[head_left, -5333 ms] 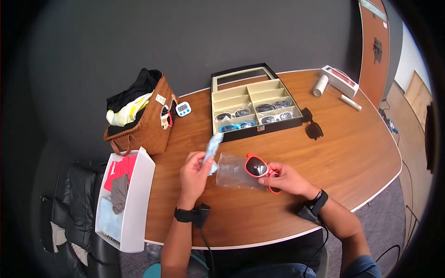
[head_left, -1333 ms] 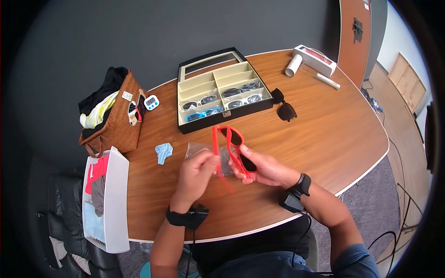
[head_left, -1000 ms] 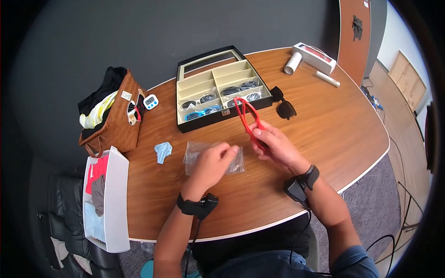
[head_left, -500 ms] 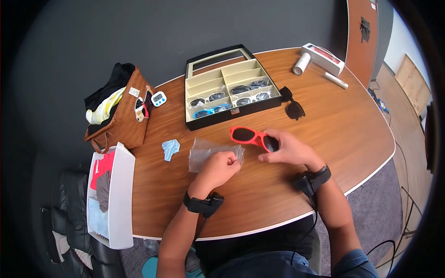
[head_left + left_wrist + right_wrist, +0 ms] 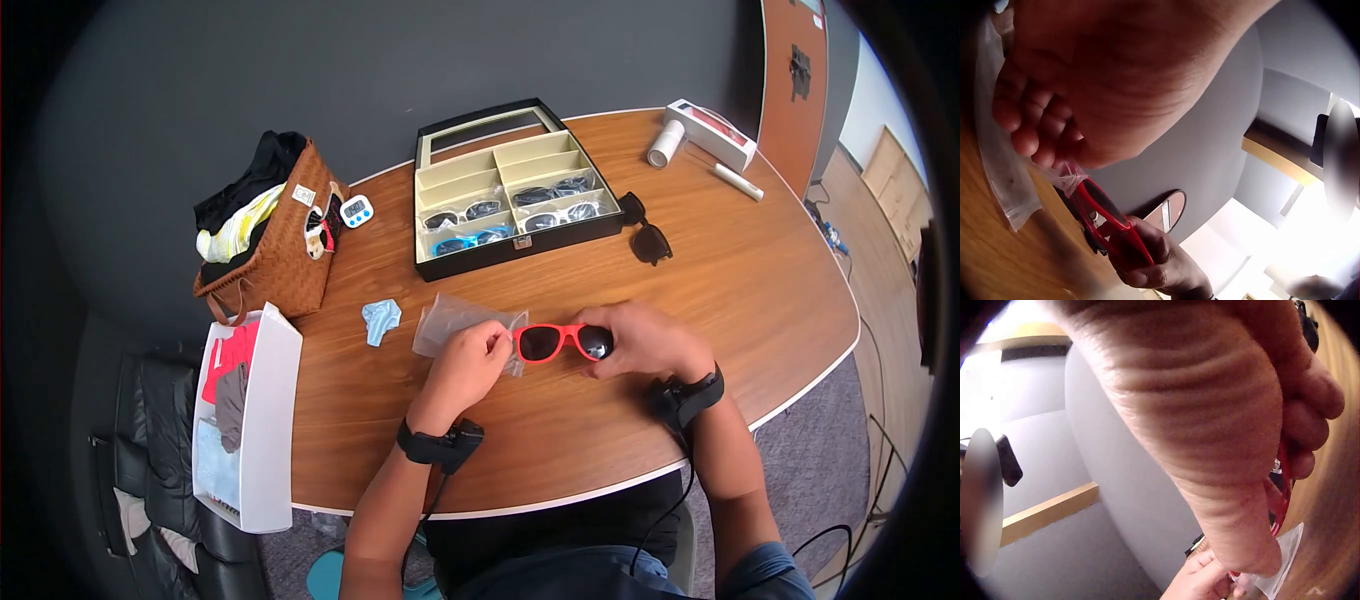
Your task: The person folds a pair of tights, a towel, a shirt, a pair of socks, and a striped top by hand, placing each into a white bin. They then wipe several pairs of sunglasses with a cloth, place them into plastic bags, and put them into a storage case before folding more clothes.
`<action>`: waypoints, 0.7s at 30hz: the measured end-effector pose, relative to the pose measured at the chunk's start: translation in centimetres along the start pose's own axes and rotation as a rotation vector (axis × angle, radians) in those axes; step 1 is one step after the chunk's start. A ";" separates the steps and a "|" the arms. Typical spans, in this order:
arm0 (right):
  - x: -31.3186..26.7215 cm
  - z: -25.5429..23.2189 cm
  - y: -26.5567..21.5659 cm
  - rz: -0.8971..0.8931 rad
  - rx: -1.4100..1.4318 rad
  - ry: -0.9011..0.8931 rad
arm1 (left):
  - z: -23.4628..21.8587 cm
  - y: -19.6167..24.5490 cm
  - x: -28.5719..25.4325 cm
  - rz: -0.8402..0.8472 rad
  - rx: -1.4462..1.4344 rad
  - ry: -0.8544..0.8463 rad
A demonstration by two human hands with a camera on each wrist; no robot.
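Observation:
My right hand (image 5: 655,342) grips red-framed sunglasses (image 5: 541,343) by one end, lenses facing up toward the head camera. At their other end, my left hand (image 5: 466,368) pinches the edge of a clear plastic bag (image 5: 445,320) that lies partly on the table. In the left wrist view, a bunched bit of plastic (image 5: 1072,179) overlaps the tip of the red frame (image 5: 1099,203). The right wrist view shows the bag (image 5: 1288,553) just past my right thumb, with most of the sunglasses hidden by the hand. A crumpled light-blue cloth (image 5: 381,320) lies left of the bag.
Behind stands an open black display case (image 5: 560,238) with several bagged sunglasses in cream compartments. Black sunglasses (image 5: 650,243) lie beside it. At left are a timer (image 5: 356,211), a woven basket (image 5: 300,230) of clothes and a white box (image 5: 272,430). A white cylinder (image 5: 665,144) lies back right.
The blue cloth has gone from my left hand to the table. The red sunglasses, turned about between both hands, are now in the right hand alone, brought left against the bag that the left hand pinches.

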State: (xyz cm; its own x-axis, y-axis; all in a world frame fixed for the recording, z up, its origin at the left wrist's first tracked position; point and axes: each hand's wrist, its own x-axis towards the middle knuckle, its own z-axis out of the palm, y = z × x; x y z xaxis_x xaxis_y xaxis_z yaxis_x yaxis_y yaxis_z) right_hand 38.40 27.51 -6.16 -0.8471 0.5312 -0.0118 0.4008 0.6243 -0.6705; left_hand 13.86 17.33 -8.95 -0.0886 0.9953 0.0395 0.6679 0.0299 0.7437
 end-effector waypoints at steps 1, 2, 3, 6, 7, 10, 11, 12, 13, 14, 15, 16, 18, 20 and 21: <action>-0.1 -0.1 -0.3 0.040 -0.028 -0.019 | 0.1 0.2 0.0 0.001 -0.007 0.012; -0.2 -0.2 -0.7 0.080 -0.056 -0.039 | 0.2 0.3 -0.1 0.002 -0.006 0.009; -0.3 -0.4 -1.2 0.082 -0.054 -0.037 | 0.3 0.3 -0.2 0.056 0.015 0.021; -0.1 -0.5 -2.0 0.218 -0.075 -0.060 | 0.5 0.7 -0.3 0.139 0.052 0.010; 0.0 -0.3 -2.0 0.192 -0.097 -0.068 | 0.5 0.9 -0.3 0.167 0.068 -0.013; 0.1 1.1 -2.0 0.123 -0.089 -0.047 | 0.4 1.8 -0.4 0.189 0.117 -0.074; 0.1 1.6 -1.8 0.080 -0.061 -0.019 | 0.3 2.0 -0.4 0.189 0.118 -0.074; 0.3 1.9 -1.7 -0.018 0.006 0.025 | 0.2 2.2 -0.5 0.216 0.122 -0.053; 0.2 2.1 -2.0 -0.017 0.008 0.026 | 0.1 2.4 -0.5 0.243 0.126 -0.032; 0.2 2.1 -2.7 -0.009 0.120 0.109 | -0.3 2.7 -0.6 0.244 0.127 -0.033; 0.3 2.2 -3.4 -0.002 0.231 0.193 | -0.9 3.0 -0.8 0.210 0.034 -0.024; 0.2 2.5 -3.8 -0.043 0.436 0.231 | -1.5 3.0 -0.9 0.175 -0.060 -0.015; 0.2 3.2 -3.5 -0.104 0.586 0.268 | -2.4 2.8 -1.0 0.152 -0.175 0.055; 0.6 4.0 -3.0 -0.235 0.816 0.314 | -3.5 2.8 -1.3 0.161 -0.359 0.174; 0.8 4.2 -2.8 -0.239 0.815 0.310 | -4.1 2.9 -1.5 0.161 -0.357 0.180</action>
State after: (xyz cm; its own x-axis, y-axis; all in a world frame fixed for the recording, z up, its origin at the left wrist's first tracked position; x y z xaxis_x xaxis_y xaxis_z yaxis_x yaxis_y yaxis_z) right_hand 35.19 23.80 -7.42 -0.6966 0.6437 0.3170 -0.2454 0.2013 -0.9483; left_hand 12.93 15.58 -4.13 -0.1525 0.9518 0.2660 0.3885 -0.1898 0.9017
